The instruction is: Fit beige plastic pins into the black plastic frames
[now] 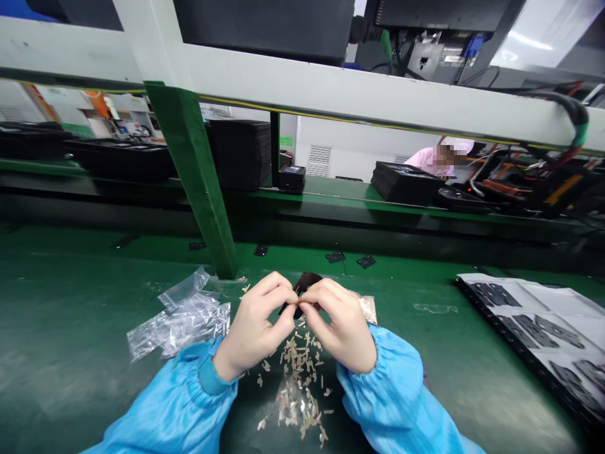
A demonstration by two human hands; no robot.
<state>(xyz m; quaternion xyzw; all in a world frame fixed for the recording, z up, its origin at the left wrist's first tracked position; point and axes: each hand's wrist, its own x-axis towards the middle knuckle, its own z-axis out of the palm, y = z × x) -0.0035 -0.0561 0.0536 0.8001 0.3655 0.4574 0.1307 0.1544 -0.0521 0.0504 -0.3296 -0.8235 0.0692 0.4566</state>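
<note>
Both hands meet over the green bench, fingertips almost touching around a small dark flat part (307, 281). My left hand (258, 325) pinches its left side between thumb and forefinger. From the other side my right hand (339, 320) is closed in a pinch at the part's near edge, where a tiny orange-brown bit shows. Fingers cover much of the part, so its full outline is hidden. Below the hands lies a scattered pile of small beige pieces (302, 362), some on a clear plastic bag (290, 400). Behind my right hand, a packet of similar beige pieces (368, 309) is partly covered.
Crumpled clear bags (182, 321) lie left. A black-edged tray (534, 296) with several dark parts stands right. Thin black plates (335, 257) lie along the back, near a green post (193, 176). Beyond the shelf, a person in pink (423, 159) sits near stacked black trays (404, 183).
</note>
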